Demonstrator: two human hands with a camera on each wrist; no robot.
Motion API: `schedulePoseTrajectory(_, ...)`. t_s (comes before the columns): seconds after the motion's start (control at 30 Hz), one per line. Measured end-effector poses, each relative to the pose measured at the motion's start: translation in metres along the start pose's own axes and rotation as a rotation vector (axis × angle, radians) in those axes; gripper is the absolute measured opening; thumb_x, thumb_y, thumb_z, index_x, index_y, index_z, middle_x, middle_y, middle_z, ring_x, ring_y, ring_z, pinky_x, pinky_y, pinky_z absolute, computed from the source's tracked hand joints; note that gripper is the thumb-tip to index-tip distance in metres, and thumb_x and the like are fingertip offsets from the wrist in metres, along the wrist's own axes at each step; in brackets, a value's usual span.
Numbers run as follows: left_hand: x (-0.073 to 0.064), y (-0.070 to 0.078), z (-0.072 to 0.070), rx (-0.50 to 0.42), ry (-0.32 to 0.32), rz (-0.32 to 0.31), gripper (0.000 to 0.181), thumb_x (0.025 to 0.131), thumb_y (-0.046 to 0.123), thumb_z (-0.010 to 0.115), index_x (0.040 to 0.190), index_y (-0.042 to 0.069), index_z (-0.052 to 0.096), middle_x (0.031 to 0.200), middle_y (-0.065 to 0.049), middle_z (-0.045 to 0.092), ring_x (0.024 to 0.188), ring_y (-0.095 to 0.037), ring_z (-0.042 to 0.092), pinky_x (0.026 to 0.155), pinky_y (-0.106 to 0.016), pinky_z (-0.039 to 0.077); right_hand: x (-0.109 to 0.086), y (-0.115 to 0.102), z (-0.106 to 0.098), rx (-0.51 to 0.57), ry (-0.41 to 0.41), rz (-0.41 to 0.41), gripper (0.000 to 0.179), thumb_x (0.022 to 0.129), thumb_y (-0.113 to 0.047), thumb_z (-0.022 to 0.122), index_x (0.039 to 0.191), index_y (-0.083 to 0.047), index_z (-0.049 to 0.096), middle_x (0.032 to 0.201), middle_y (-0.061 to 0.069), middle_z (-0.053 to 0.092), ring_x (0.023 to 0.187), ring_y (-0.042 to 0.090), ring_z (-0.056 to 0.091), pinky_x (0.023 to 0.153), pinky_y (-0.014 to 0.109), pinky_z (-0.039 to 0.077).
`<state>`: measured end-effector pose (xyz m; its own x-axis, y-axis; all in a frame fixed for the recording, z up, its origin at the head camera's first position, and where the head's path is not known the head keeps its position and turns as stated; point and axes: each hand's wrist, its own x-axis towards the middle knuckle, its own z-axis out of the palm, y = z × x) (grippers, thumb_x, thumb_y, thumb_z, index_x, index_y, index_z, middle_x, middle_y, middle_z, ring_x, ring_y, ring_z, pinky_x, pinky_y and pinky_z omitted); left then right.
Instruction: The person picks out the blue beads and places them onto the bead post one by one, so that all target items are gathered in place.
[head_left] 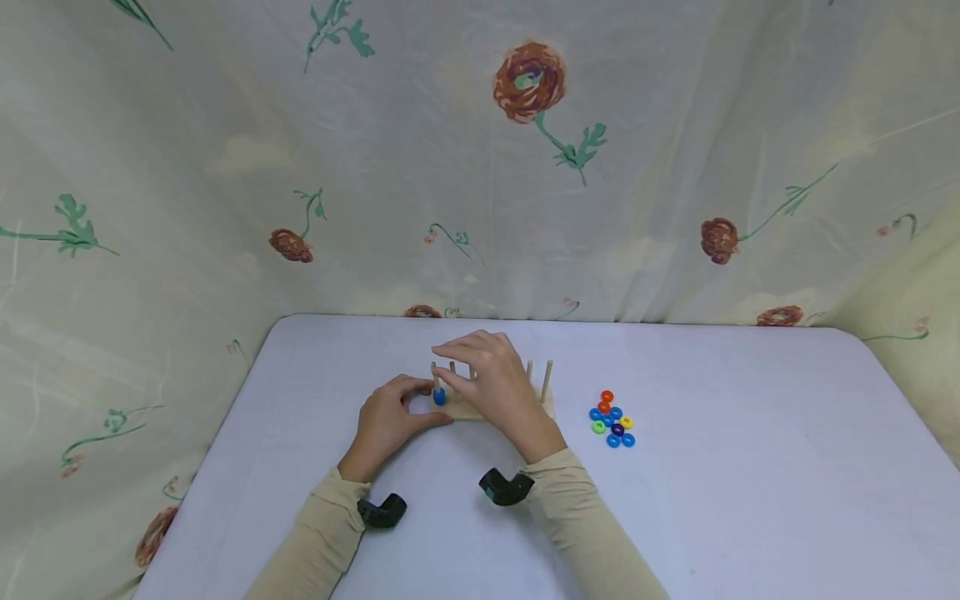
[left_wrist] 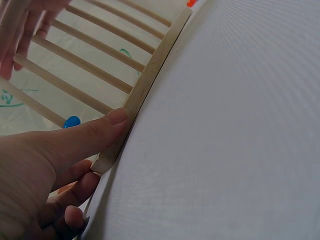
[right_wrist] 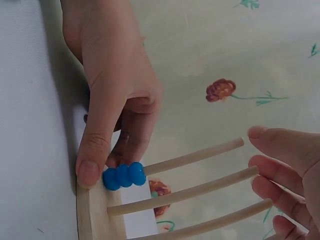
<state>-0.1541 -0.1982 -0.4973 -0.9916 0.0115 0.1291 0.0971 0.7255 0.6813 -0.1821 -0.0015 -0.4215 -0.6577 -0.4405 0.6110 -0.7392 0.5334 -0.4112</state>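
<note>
A wooden peg stand (left_wrist: 152, 75) with several upright dowels rests on the white table. My left hand (head_left: 386, 421) holds the stand by its left end, thumb along the front edge and fingers behind. Three blue rings (right_wrist: 124, 176) are stacked at the bottom of the leftmost peg (right_wrist: 200, 156). My right hand (head_left: 498, 387) is raised beside the tops of the left pegs. Its thumb and fingers are spread apart with nothing between them, and in the head view it covers the middle pegs.
Right of the stand lies a loose cluster of small rings: orange rings (head_left: 607, 397), several blue rings (head_left: 628, 440), a yellow ring (head_left: 626, 422), a green ring (head_left: 598, 427) and a dark purple ring (head_left: 618, 430). A flowered curtain (head_left: 420, 167) hangs behind the table (head_left: 750, 467).
</note>
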Motion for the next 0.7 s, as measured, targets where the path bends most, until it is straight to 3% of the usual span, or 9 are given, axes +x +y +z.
schedulePoseTrajectory(0.7,-0.001,0.000,0.001,0.018,0.014,0.007,0.055,0.069,0.041,0.096,0.116,0.020,0.079,0.107,0.003,0.075,0.072,-0.011,0.048,0.063,-0.025,0.037,-0.008,0.015,-0.036,0.019,-0.009,0.137,0.030,0.091,-0.027,0.081,0.119,-0.015,0.079,0.113,0.001,0.079,0.115,0.022,0.069,0.103,0.050,0.048)
